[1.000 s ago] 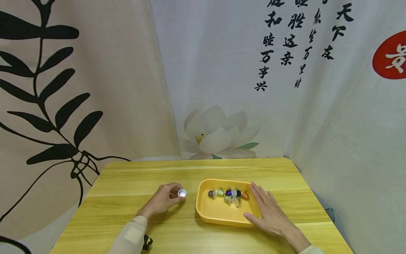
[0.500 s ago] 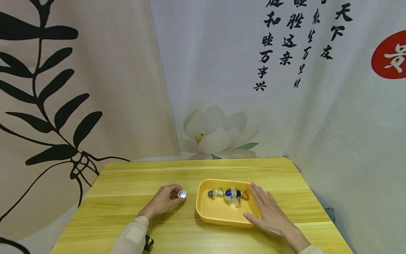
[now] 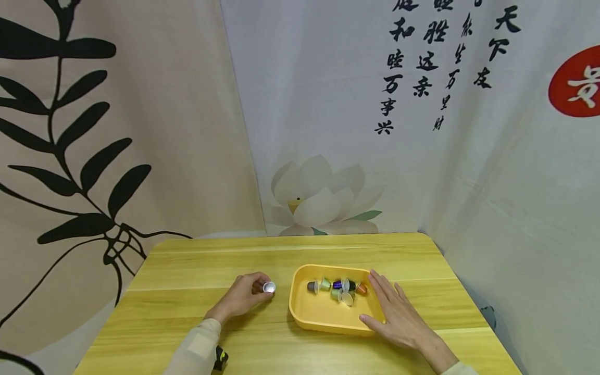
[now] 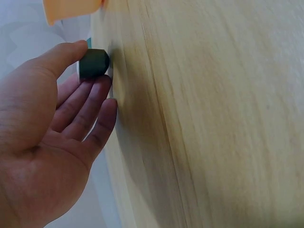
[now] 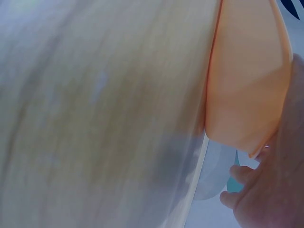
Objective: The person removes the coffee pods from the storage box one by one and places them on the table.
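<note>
In the head view my left hand [image 3: 239, 296] is over the table left of the yellow tray, pinching a coffee capsule [image 3: 269, 287] whose pale round lid faces up toward me. The left wrist view shows that capsule's dark green body [image 4: 93, 64] between thumb and fingers. My right hand [image 3: 398, 317] lies with extended fingers on the right rim of the tray [image 3: 323, 316]. Inside the tray several capsules cluster toward the back, among them a grey capsule [image 3: 312, 286], a purple capsule [image 3: 337, 285] and an orange capsule [image 3: 362, 289].
The wood-grain table [image 3: 225, 250] runs back to a printed cloth backdrop [image 3: 187, 130]. A small black and yellow object [image 3: 220, 359] shows beside the left sleeve [image 3: 194, 348]. In the right wrist view the tray's outer side wall [image 5: 249, 71] stands on the tabletop.
Only a slight shift of the left forearm and a small turn of the left fingers on the capsule show. The right hand and tray keep their places.
</note>
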`<state>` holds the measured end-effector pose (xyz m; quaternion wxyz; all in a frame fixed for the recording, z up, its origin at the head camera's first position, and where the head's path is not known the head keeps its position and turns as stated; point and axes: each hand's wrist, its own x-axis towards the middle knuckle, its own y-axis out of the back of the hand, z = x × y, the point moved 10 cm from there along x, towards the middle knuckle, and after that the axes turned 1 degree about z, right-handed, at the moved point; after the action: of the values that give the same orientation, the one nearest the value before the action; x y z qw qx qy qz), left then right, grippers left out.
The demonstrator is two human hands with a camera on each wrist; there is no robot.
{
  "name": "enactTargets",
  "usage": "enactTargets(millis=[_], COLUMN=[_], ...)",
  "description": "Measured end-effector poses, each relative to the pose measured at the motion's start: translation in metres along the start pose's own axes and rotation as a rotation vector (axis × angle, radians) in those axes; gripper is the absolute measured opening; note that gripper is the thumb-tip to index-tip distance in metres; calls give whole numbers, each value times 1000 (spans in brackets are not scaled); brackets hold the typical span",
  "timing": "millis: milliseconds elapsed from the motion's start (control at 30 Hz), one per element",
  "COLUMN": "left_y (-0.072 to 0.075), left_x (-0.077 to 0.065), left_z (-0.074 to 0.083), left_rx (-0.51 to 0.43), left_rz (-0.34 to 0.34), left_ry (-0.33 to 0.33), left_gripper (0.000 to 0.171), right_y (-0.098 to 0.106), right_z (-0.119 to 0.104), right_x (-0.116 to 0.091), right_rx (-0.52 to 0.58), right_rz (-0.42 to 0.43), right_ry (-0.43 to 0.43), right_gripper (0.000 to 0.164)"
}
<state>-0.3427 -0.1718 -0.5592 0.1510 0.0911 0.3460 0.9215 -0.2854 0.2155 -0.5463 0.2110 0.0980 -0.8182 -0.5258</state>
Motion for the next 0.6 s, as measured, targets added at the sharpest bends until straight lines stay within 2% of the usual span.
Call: enactTargets(millis=[400,600], left_y=[0,1], left_x=[-2,-3], left_z=[0,0], left_rx=[2,-12], left_rz=[-5,-5], left_ry=[2,10], left_gripper=[22,28], right_y=[1,1], right_z=[-2,-2], right_x=[1,1], right_rx=[-3,-5], right_rz=[1,2], right_ry=[-2,-1], right_gripper=[101,101])
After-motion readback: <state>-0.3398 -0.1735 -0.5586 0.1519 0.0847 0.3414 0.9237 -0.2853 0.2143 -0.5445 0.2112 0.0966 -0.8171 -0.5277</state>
